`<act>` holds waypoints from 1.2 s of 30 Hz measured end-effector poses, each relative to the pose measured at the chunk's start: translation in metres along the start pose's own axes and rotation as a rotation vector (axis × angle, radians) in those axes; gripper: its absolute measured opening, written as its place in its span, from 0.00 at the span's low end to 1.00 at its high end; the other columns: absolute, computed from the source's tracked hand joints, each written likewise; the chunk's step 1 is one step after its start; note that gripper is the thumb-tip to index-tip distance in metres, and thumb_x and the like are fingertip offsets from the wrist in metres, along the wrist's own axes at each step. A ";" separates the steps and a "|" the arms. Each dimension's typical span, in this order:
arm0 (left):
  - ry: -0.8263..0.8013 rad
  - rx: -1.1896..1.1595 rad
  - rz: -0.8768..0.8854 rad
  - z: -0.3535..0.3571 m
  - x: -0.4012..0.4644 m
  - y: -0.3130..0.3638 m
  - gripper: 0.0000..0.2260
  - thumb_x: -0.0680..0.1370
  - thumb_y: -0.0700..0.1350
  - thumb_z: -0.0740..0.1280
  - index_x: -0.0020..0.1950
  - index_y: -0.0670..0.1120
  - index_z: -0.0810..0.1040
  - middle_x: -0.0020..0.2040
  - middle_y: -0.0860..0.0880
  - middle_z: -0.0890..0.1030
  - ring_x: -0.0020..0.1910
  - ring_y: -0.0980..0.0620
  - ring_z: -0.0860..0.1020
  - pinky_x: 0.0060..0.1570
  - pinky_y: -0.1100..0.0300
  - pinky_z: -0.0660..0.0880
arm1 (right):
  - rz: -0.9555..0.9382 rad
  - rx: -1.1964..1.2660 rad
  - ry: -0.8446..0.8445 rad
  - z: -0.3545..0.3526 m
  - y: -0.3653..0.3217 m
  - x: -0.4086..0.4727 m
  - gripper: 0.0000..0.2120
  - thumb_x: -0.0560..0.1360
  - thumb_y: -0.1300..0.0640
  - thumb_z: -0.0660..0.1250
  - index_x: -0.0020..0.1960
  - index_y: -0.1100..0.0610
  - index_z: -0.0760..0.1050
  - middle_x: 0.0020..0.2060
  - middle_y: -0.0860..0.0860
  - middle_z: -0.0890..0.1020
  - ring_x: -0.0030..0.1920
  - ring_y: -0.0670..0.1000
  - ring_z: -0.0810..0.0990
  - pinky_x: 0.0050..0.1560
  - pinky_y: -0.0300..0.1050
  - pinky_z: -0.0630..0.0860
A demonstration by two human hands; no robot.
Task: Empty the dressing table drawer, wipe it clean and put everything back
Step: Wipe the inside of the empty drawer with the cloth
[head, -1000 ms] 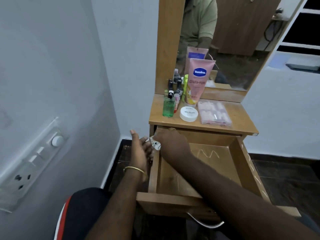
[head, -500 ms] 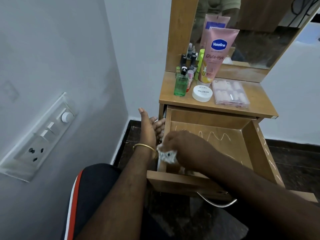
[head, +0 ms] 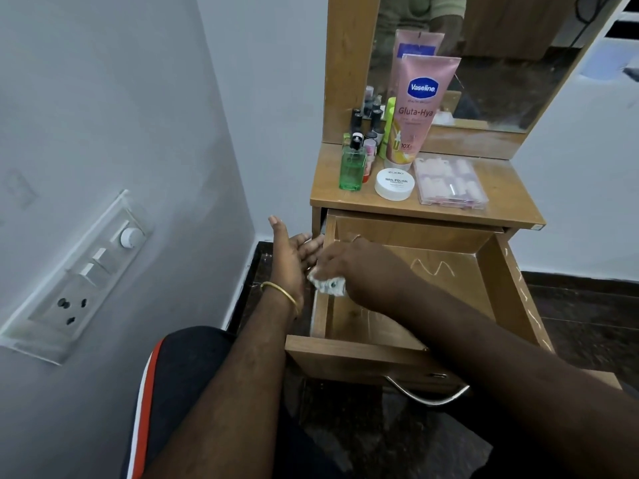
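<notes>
The wooden drawer [head: 498, 271] stands pulled out and holds nothing but white scribble marks. My right hand [head: 359, 271] grips a crumpled white cloth [head: 326, 284] against the drawer's left wall. My left hand [head: 290, 257], palm up with fingers straight, is cupped just outside that wall, below the cloth. On the dressing table top [head: 511, 205] stand a pink Vaseline tube [head: 418, 108], a green bottle [head: 352, 169], a white nail polish jar [head: 394, 184], a clear pink case [head: 449, 181] and several small bottles [head: 370, 126].
A grey wall with a switch and socket panel [head: 79, 274] is close on the left. A mirror [head: 501, 57] backs the table. The drawer's metal handle [head: 428, 397] juts out at the front. Dark tiled floor [head: 587, 323] surrounds the table.
My right hand with the cloth slid toward the drawer's front along the left wall, then back up a little. My left hand stayed cupped beside the wall.
</notes>
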State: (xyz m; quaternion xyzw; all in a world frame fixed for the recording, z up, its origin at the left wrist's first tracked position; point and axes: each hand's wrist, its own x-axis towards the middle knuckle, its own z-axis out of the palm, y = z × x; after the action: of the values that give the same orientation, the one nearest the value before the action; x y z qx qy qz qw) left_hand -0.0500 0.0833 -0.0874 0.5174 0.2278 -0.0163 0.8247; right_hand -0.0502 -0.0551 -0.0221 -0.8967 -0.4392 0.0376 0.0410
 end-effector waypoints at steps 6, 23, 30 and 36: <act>0.008 0.058 0.007 0.001 0.003 0.001 0.46 0.74 0.75 0.40 0.75 0.43 0.66 0.63 0.48 0.80 0.61 0.50 0.78 0.52 0.54 0.74 | -0.318 0.252 -0.112 0.007 -0.006 -0.037 0.14 0.73 0.61 0.71 0.55 0.47 0.84 0.55 0.43 0.82 0.56 0.48 0.74 0.50 0.51 0.77; -0.003 -0.044 -0.052 0.003 0.006 0.005 0.44 0.75 0.73 0.42 0.74 0.38 0.65 0.66 0.42 0.78 0.65 0.44 0.75 0.67 0.47 0.68 | -0.421 0.529 0.037 -0.004 -0.018 -0.025 0.15 0.73 0.68 0.67 0.54 0.55 0.85 0.52 0.50 0.85 0.51 0.40 0.75 0.59 0.37 0.69; 0.013 0.048 0.006 0.002 -0.002 0.002 0.45 0.73 0.75 0.41 0.74 0.43 0.67 0.61 0.49 0.82 0.61 0.49 0.78 0.53 0.53 0.74 | -0.329 0.457 0.012 -0.007 0.010 -0.066 0.07 0.72 0.54 0.71 0.49 0.49 0.84 0.53 0.43 0.84 0.55 0.44 0.78 0.59 0.44 0.73; 0.050 0.107 0.084 0.003 -0.012 0.003 0.41 0.75 0.74 0.43 0.71 0.44 0.70 0.57 0.50 0.84 0.55 0.51 0.82 0.49 0.53 0.76 | -0.209 0.377 0.016 -0.006 0.049 -0.124 0.13 0.68 0.58 0.77 0.48 0.43 0.82 0.53 0.36 0.82 0.55 0.39 0.76 0.50 0.49 0.77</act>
State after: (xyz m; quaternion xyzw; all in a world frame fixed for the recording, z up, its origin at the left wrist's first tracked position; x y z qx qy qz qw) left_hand -0.0588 0.0795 -0.0786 0.5701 0.2250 0.0190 0.7900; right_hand -0.0867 -0.1835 -0.0178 -0.8230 -0.5147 0.1076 0.2150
